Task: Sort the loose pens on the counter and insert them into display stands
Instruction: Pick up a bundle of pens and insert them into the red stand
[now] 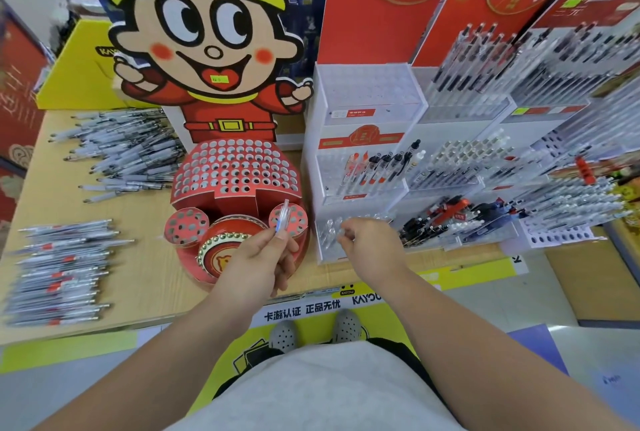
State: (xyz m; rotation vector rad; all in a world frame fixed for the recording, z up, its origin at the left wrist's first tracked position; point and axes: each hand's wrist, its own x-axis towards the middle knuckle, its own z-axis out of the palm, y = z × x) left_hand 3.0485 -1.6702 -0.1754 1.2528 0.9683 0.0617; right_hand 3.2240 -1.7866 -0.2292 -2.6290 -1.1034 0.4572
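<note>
My left hand (pixel 263 254) pinches a clear pen (pixel 283 214) with a blue inner part, held upright in front of the red cartoon display stand (pixel 235 181) with its many round holes. My right hand (pixel 367 243) hovers over the lowest tier of the white acrylic stand (pixel 360 153), its fingers loosely curled; something small and clear may sit at its fingertips, but I cannot make it out. Loose pens lie in a heap (pixel 121 150) at the back left of the counter and in a neater stack (pixel 59 271) at the front left.
The wooden counter (pixel 149 278) carries more acrylic stands (pixel 519 160) full of pens to the right, with red cards behind them. A yellow box (pixel 76 77) stands at the back left. My feet show below the counter's front edge.
</note>
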